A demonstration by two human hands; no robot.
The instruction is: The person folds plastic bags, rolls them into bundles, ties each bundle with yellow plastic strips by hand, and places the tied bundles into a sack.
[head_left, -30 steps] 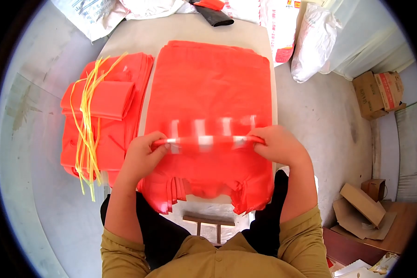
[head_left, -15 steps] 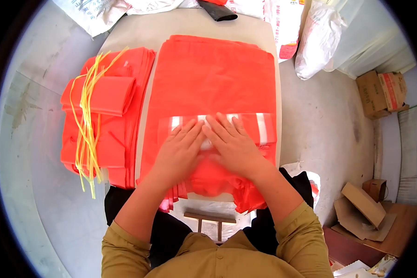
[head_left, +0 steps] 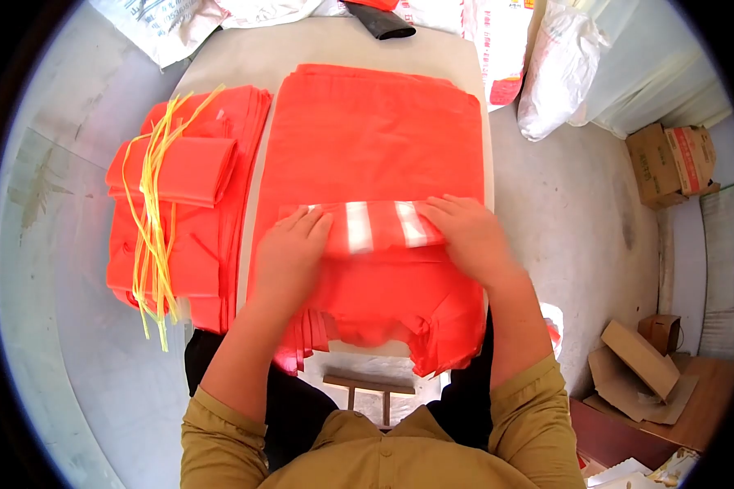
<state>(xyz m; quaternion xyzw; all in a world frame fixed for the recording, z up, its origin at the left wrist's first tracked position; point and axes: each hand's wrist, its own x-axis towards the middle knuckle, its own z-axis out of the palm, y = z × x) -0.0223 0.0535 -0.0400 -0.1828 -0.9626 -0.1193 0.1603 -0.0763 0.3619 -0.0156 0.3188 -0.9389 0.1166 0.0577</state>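
A stack of flat red plastic bags [head_left: 375,134] lies in front of me, its top sheet turned up into a folded band [head_left: 387,228] with white stripes. At the band's left end is my left hand [head_left: 292,248], its fingers bent over the far edge and closed on the plastic. My right hand [head_left: 475,240] grips the right end in the same way, its fingertips pointing inward. Both thumbs are mostly hidden. Loose, crumpled bag ends [head_left: 440,334] hang over the near side, between my forearms.
To the left lies another pile of folded red bags [head_left: 196,220], with yellow ties [head_left: 156,204] draped across it. White sacks [head_left: 563,73] and a dark roll [head_left: 383,22] are beyond the table [head_left: 228,57]. Cardboard boxes [head_left: 669,167] stand at the right.
My hands have moved apart from the band's middle to its two ends. Their fingers, flat before, now bend over the band's edge.
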